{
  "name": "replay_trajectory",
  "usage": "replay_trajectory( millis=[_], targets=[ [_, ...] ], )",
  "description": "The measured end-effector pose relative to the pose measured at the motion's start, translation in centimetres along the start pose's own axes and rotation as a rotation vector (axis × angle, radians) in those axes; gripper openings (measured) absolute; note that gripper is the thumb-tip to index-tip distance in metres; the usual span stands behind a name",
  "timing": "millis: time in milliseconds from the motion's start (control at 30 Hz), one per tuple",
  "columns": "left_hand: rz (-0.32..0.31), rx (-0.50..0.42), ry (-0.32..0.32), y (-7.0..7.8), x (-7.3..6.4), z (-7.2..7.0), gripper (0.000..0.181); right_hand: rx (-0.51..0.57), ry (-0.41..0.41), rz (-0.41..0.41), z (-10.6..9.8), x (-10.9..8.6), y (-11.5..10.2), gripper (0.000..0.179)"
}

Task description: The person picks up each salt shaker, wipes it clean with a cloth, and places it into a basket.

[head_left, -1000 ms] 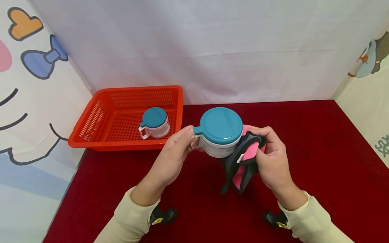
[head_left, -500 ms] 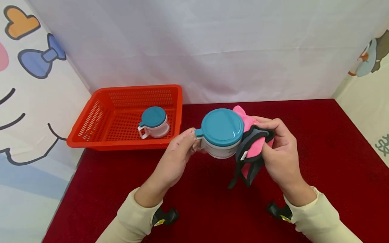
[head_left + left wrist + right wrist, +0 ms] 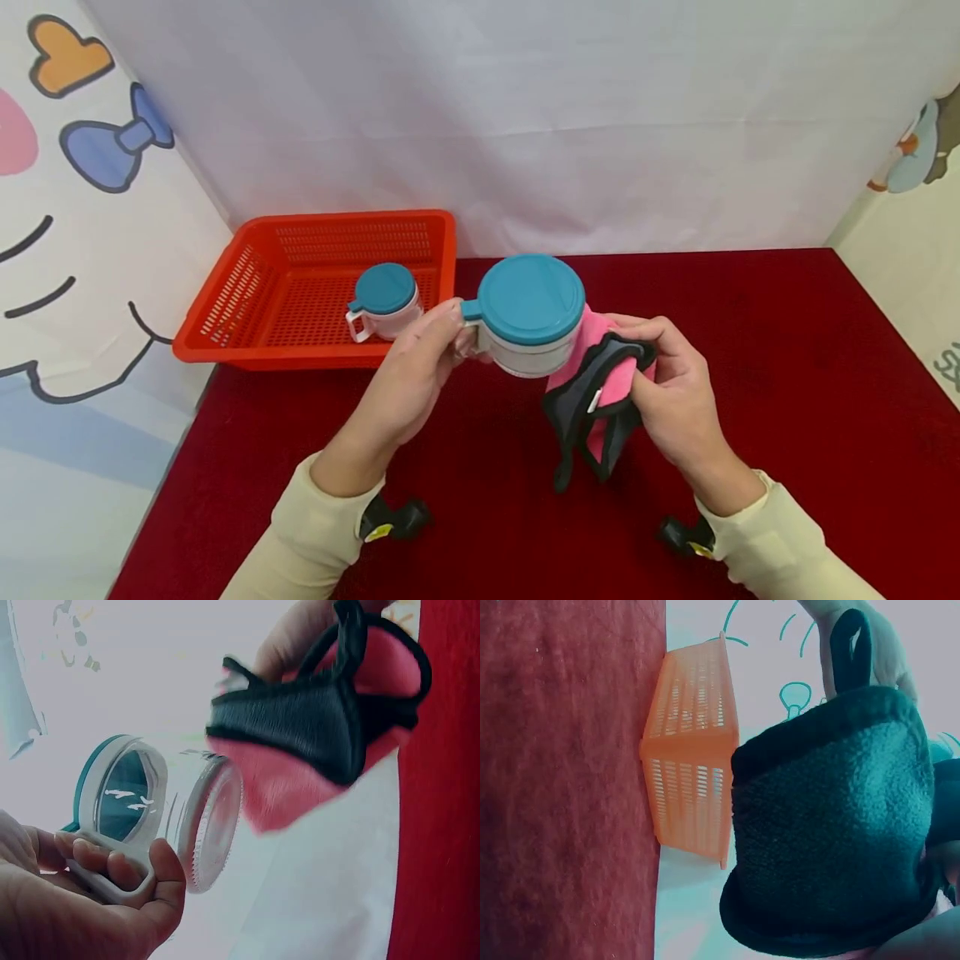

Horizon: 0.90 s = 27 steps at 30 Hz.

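A clear jar (image 3: 528, 321) with a blue-teal lid and a white handle is held up over the table. My left hand (image 3: 408, 375) grips it by the handle, fingers curled through the loop in the left wrist view, where the jar (image 3: 202, 817) lies tilted with its base to the right. Bunched in my right hand (image 3: 678, 400) is a pink and dark grey cleaning cloth (image 3: 585, 392) with black edging and a hanging loop. In the head view the cloth's pink side overlaps the jar's right wall. The cloth (image 3: 832, 832) hides most of my right fingers in the right wrist view.
A red plastic basket (image 3: 315, 357) stands at the back left of the dark red table (image 3: 480, 517). Inside it, at its right end, sits a second lidded jar (image 3: 386, 304). A white curtain (image 3: 600, 125) hangs behind the table.
The jar has shifted a little left and up in the head view. The cloth swung right, then came back left and lower along the jar's side. Both hands kept their holds.
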<state>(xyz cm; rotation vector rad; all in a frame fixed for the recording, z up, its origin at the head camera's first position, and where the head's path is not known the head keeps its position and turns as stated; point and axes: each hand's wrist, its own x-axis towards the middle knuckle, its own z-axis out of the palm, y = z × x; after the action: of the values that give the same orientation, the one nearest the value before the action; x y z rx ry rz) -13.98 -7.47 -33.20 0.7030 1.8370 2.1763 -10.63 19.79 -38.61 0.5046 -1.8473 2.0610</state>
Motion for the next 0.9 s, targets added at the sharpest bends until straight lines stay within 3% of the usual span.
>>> replay_trajectory(
  millis=[167,600,733,900],
  targets=[
    [0.032,0.023,0.033,0.6,0.4,-2.4,0.031,0.049,0.021,-0.037,-1.1,0.0,-0.4,0.027],
    [0.054,0.132,0.29,2.1,0.2,-11.8,0.034,0.053,0.093,-0.015,-4.1,-0.2,-1.1,0.028],
    [-0.014,0.136,0.362,2.1,0.0,-14.9,0.032,0.069,0.096,-0.019,-4.5,-0.3,-1.3,0.029],
    [-0.169,0.212,0.431,1.7,0.0,-18.5,0.026,0.116,0.077,-0.049,-4.7,-0.2,-1.2,0.03]
  ],
)
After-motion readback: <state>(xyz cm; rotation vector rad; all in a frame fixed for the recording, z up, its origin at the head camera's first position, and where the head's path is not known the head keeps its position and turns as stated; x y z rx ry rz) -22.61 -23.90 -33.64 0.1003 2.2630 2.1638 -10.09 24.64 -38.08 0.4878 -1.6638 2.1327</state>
